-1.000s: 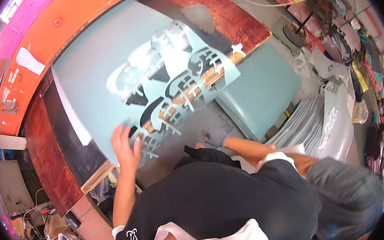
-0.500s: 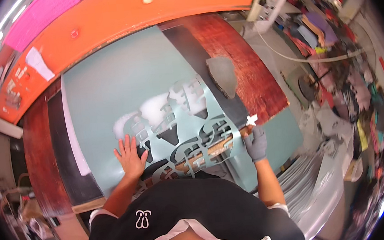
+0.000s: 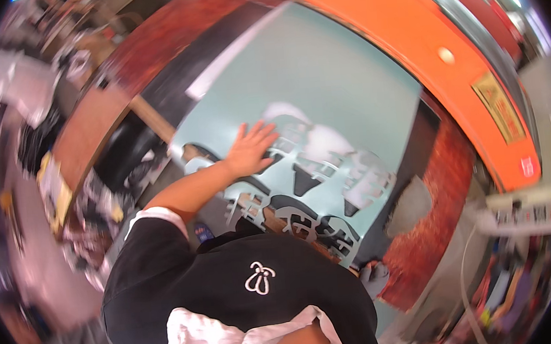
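Left hand: we see our left hand [image 3: 250, 149] lying flat on the pale blue-green sheet [image 3: 320, 83], fingers spread apart and palm down, clamped on nothing.
Left forearm: it runs bare from the short black sleeve up and to the right, across the near edge of the sheet.
Right hand: our right hand [image 3: 374, 275] shows only as a small grey-gloved shape at the sheet's lower right corner, just past the shoulder; we cannot tell whether its fingers are together or apart, nor whether it grips the edge.
Sheet: it lies flat on the dark workbench [image 3: 151, 94], tilted in the view, and fills the middle of the picture.
Cut-out pattern: a band of cut-out shapes [image 3: 329, 187] runs through the near part of the sheet, dark gaps showing between the pale pieces; our left fingertips rest at its upper left end.
Wooden strip: a wooden strip [image 3: 153, 117] lies just beside the sheet's left edge.
Orange rail: a broad orange rail [image 3: 408, 36] curves along the far side of the bench, beyond the sheet.
Red-brown surface: a red-brown surface [image 3: 442, 203] lies to the right of the sheet.
Surroundings: blurred clutter [image 3: 81, 202] sits off to the left, too smeared to name.
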A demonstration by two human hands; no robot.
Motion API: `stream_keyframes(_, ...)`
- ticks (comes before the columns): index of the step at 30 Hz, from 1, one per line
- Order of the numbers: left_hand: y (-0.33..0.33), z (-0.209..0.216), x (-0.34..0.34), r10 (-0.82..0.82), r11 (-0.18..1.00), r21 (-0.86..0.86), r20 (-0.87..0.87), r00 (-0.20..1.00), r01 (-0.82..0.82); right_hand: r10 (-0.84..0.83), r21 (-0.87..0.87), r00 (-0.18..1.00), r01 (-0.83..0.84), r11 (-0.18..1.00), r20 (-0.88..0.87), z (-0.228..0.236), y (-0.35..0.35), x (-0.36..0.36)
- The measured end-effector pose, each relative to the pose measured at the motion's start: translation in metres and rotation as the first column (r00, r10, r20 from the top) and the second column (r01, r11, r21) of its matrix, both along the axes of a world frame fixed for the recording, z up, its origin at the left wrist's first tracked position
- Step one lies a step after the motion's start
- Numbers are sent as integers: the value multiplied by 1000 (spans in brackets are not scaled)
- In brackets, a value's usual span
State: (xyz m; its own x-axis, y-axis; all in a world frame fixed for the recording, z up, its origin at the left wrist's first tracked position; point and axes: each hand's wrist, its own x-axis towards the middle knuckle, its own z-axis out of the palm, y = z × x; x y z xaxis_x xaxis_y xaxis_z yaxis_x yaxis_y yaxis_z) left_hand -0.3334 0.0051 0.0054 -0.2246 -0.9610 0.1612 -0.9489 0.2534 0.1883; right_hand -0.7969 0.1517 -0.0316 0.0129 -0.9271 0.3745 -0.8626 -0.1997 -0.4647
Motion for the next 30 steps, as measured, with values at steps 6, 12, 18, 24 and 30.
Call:
stream_keyframes(6,77,-5,-23,331,934,-87,-149,932,-346,-51,231,888,-63,971,457,-44,-19,-30)
stream_keyframes(12,109,-29,-20,507,807,-193,-259,822,-559,-78,243,828,-72,967,555,-47,-29,-26)
stream_keyframes(18,107,-39,-21,466,772,-300,-332,820,-560,-79,264,786,-110,958,613,-41,-30,-26)
stream_keyframes(24,106,-39,-19,460,782,-286,-334,823,-553,-154,304,805,-35,952,573,-43,-29,-27)
stream_keyframes(30,106,-43,-19,451,767,-314,-357,818,-559,-51,229,854,-81,970,518,-23,-24,-15)
